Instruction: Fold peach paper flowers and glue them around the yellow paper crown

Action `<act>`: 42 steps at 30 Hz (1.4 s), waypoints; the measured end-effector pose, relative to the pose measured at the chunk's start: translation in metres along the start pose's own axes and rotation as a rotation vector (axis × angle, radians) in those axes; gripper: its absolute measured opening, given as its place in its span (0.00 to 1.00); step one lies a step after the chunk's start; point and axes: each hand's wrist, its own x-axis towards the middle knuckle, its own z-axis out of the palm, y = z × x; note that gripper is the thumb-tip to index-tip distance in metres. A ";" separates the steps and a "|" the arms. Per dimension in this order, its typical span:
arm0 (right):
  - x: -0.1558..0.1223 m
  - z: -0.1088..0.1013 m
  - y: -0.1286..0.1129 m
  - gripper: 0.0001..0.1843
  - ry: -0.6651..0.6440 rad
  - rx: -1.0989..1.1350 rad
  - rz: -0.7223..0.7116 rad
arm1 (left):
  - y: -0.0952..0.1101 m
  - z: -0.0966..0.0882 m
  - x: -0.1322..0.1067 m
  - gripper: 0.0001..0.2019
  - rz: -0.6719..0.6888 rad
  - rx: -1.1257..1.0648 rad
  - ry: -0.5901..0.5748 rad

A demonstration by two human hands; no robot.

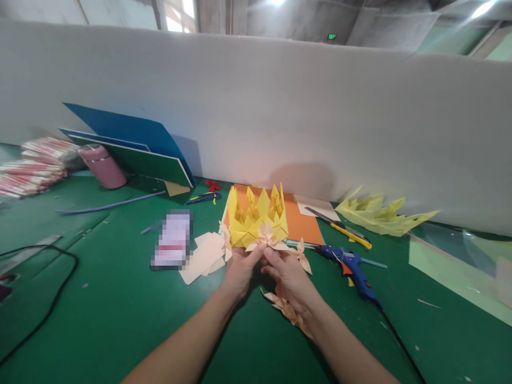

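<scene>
A yellow folded paper crown (256,216) stands on the green table in front of me. A pale peach paper flower (266,236) sits against its front lower edge. My left hand (240,269) and my right hand (288,274) meet just below it, fingertips pinched on the flower and the crown's base. Another peach flower (301,255) lies by my right hand, and more of them (286,308) lie under my right wrist. Peach paper squares (204,256) lie left of my left hand.
An orange sheet (304,221) lies behind the crown. A blue glue gun (354,269) and a yellow utility knife (346,230) lie to the right, pale yellow folded pieces (380,213) beyond. A phone (173,240), pink cup (102,166), blue and green boards (140,141), black cable (52,298) on the left.
</scene>
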 end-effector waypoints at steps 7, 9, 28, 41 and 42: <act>0.004 0.010 0.006 0.22 0.003 0.463 0.057 | -0.008 -0.004 0.000 0.21 -0.048 0.023 -0.011; 0.004 0.009 0.008 0.21 0.018 0.516 0.085 | -0.008 -0.003 -0.001 0.22 -0.057 0.020 -0.011; 0.018 -0.014 0.010 0.14 0.087 0.504 0.057 | 0.013 -0.003 0.003 0.20 -0.310 -0.480 -0.001; 0.018 -0.017 0.015 0.16 0.094 0.497 0.091 | 0.014 -0.005 0.009 0.09 -0.307 -0.490 0.154; 0.018 -0.017 0.015 0.16 0.097 0.501 0.092 | 0.014 -0.006 0.009 0.09 -0.294 -0.473 0.163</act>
